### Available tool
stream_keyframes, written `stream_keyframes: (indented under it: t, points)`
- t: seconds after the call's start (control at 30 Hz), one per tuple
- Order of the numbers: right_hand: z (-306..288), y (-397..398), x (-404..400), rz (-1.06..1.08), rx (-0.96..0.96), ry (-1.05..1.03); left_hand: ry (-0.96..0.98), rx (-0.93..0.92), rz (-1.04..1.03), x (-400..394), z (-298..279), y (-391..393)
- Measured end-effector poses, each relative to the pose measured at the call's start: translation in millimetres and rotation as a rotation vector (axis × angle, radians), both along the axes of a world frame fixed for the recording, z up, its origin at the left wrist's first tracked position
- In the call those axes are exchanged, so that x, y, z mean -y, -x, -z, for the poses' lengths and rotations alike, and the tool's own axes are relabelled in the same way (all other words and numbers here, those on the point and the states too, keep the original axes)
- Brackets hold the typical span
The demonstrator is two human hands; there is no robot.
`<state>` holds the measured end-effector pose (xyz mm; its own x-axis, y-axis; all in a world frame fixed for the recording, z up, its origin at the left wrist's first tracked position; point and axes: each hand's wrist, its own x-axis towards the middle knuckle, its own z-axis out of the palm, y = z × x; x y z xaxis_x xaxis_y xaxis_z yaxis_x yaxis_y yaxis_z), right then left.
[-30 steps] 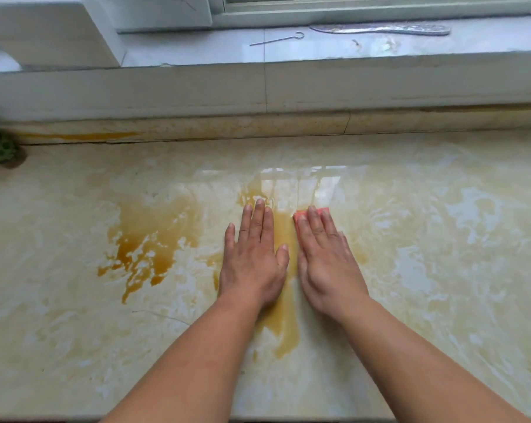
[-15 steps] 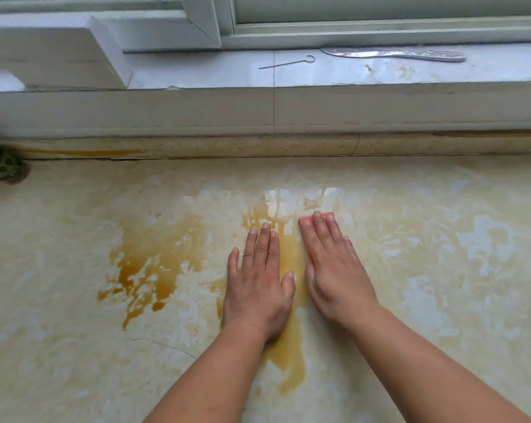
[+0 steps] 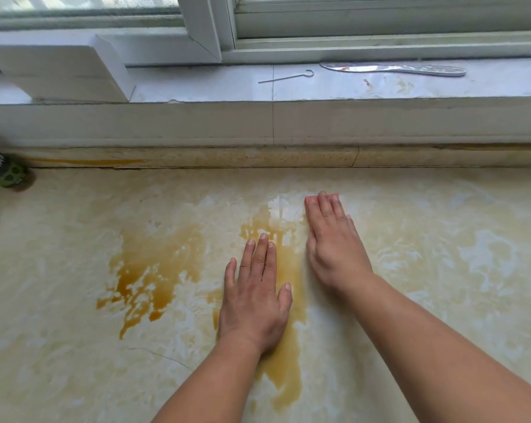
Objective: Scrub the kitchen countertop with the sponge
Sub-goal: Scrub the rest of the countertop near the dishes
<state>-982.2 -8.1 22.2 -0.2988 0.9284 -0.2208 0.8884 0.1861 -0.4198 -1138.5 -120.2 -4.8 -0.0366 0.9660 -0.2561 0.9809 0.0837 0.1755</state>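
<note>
Right hand [image 3: 334,242] lies flat, fingers straight, pressing pink sponge [image 3: 311,200] onto worktop [image 3: 441,270]; no clenched grip. Left hand [image 3: 255,300] flat, released, palm down, nearer than sponge.

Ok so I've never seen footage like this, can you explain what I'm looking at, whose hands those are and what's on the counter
This is one wide-angle camera worn on a person's head, looking down at their own bare hands. The right hand presses flat on a pink sponge, mostly hidden beneath it. The left hand lies flat on the countertop, holding nothing. Brown spilled liquid stains the pale stone. A green container sits at far left. On the window ledge lie a metal hook and a flat silvery utensil.
</note>
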Motion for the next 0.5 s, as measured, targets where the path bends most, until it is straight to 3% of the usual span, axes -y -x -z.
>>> stream_keyframes:
  t: [0.2,0.4,0.5]
  points:
    - [10,-28,80,-0.144,0.028,-0.040,0.014,0.058,-0.035,-2,-6,-1]
    - [9,9,-6,-0.057,-0.031,-0.045,-0.042,0.037,-0.064,-70,-8,14]
    - [11,10,3,-0.089,-0.020,-0.079,-0.033,0.033,-0.013,-96,-8,26]
